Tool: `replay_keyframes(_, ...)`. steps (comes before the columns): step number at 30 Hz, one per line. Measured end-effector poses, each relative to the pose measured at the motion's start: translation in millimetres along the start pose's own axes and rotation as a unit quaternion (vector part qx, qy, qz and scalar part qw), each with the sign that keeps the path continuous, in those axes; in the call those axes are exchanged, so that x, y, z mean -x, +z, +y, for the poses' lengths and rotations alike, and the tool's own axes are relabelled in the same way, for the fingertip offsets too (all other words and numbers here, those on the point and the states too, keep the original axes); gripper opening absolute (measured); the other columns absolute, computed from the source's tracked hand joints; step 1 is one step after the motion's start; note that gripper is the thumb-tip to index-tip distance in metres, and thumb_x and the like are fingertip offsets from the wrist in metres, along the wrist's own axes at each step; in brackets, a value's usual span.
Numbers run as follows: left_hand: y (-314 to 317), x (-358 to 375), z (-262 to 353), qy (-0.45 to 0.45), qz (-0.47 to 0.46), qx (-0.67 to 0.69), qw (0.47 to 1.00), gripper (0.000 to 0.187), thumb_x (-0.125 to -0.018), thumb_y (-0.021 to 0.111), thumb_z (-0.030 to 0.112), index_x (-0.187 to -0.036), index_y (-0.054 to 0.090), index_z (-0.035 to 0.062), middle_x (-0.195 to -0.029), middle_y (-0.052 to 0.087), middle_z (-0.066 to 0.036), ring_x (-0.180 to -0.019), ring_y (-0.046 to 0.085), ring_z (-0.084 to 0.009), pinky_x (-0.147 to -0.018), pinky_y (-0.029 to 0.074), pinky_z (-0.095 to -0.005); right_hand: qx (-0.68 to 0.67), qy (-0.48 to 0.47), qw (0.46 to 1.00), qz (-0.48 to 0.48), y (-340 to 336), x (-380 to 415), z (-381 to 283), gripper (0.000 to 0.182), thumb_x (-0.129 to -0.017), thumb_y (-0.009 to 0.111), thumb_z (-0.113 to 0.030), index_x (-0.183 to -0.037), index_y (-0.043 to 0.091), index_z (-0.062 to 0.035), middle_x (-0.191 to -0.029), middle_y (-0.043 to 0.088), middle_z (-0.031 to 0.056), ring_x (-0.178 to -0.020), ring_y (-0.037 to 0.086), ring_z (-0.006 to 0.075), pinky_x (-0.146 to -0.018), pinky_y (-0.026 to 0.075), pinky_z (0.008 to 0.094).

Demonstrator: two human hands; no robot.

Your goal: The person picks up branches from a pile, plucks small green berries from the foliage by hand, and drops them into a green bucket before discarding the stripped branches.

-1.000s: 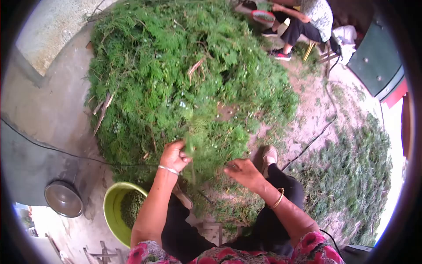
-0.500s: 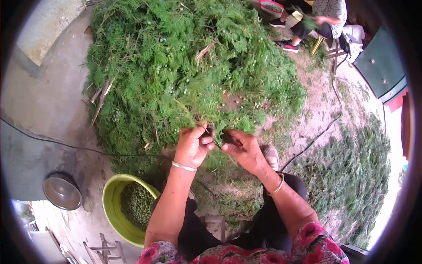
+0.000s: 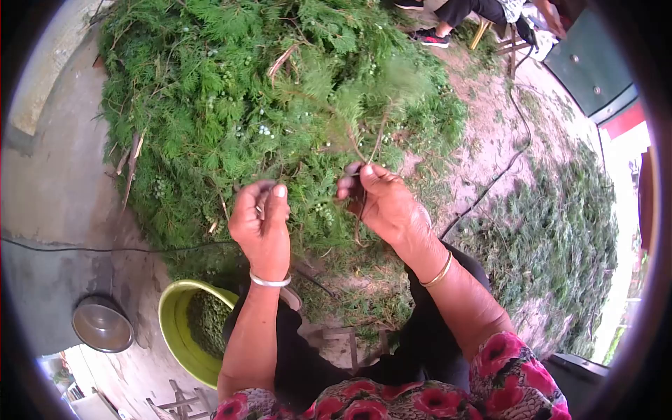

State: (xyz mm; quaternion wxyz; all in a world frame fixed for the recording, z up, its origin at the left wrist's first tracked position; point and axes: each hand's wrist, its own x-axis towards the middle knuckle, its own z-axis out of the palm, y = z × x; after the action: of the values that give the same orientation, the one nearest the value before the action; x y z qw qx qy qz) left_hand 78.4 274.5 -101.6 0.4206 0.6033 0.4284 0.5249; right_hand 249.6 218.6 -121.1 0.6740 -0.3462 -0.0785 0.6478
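Observation:
My right hand (image 3: 388,206) pinches the thin stem of a green sprig (image 3: 374,129), whose leafy end is blurred above the fingers. To the left, apart from it, my left hand (image 3: 262,220) has its fingers curled together; what they hold, if anything, is too small to make out. Both hands are over the near edge of a large pile of green branches (image 3: 231,91) dotted with small pale berries. Below and left of my left hand, a yellow-green bucket (image 3: 175,325) holds many small green berries.
A metal bowl (image 3: 103,324) rests on the floor at the left. A dark cable (image 3: 490,185) crosses the ground. More cut greenery (image 3: 553,245) is spread at the right. Another person (image 3: 465,14) sits at the top right, beside a green panel (image 3: 595,73).
My hands have moved apart and up: the left one leftward, the right one with the sprig away from it. The view has shifted, and less of the other person shows.

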Motion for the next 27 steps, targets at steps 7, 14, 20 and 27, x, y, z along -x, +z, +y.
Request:
replay_keyframes(7, 29, 25, -7, -0.107, -0.287, -0.044, 0.951, 0.015, -0.086, 0.059, 0.009, -0.094, 0.06, -0.003, -0.072, 0.059, 0.0, -0.06, 0.053, -0.0055, -0.053, 0.043, -0.0203, -0.078, -0.05, 0.994, 0.057, -5, 3, -7, 0.018, -0.094, 0.045, -0.016, -0.101, 0.052, -0.0008, -0.091, 0.062, 0.0129, -0.078, 0.061, 0.0231, -0.072, 0.05, 0.0362)
replay_keyframes(14, 32, 28, 3, -0.366, -0.222, 0.167, 0.888, 0.006, -0.084, 0.055, 0.004, -0.079, 0.055, 0.0008, -0.061, 0.05, -0.003, -0.046, 0.041, -0.0066, -0.037, 0.03, -0.0208, 0.274, 0.033, 0.957, 0.092, 1, 12, -9, 0.025, -0.091, 0.051, -0.016, -0.107, 0.054, 0.0031, -0.083, 0.062, 0.0099, -0.074, 0.062, 0.0235, -0.069, 0.051, 0.0371)
replay_keyframes(20, -8, -16, -42, -0.375, -0.023, 0.193, 0.907, 0.001, -0.081, 0.058, -0.003, -0.082, 0.057, -0.0029, -0.072, 0.059, -0.011, -0.055, 0.057, -0.0189, -0.045, 0.049, -0.0304, 0.804, 0.003, 0.593, -0.046, -14, 36, 3, 0.019, -0.084, 0.057, -0.014, -0.092, 0.061, 0.0033, -0.075, 0.063, 0.0139, -0.067, 0.063, 0.0275, -0.057, 0.047, 0.0382)
replay_keyframes(27, 18, -37, -96, -0.519, 0.095, 0.208, 0.823, 0.006, -0.076, 0.059, -0.008, -0.08, 0.056, -0.0039, -0.073, 0.056, -0.01, -0.064, 0.056, -0.0204, -0.055, 0.049, -0.0298, 0.908, -0.097, 0.364, -0.186, -60, 65, 16, 0.012, -0.076, 0.056, -0.011, -0.086, 0.061, -0.0057, -0.085, 0.063, 0.0106, -0.082, 0.062, 0.0243, -0.059, 0.043, 0.039)
